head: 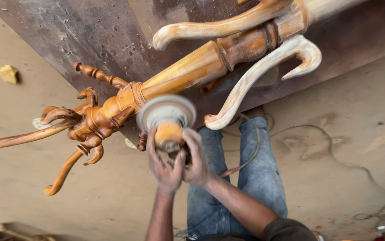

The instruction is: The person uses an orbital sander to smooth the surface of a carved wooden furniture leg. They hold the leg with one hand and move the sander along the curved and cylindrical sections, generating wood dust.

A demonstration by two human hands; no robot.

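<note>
A turned wooden coat stand (201,62) with curved hooks lies on its side across a dark board (94,31). Its hooked end (74,129) sticks out to the left over the floor, and pale curved legs (255,80) sit at the upper right. My left hand (162,167) and my right hand (197,160) together grip an orange power sander (169,134). The sander's round grey disc (166,111) presses against the stand's shaft just below a ringed collar. Both hands are dusty.
My legs in blue jeans (246,178) stand on a dusty concrete floor (335,156). The sander's cable (331,147) trails over the floor to the right. A small yellow block (8,73) lies at the far left.
</note>
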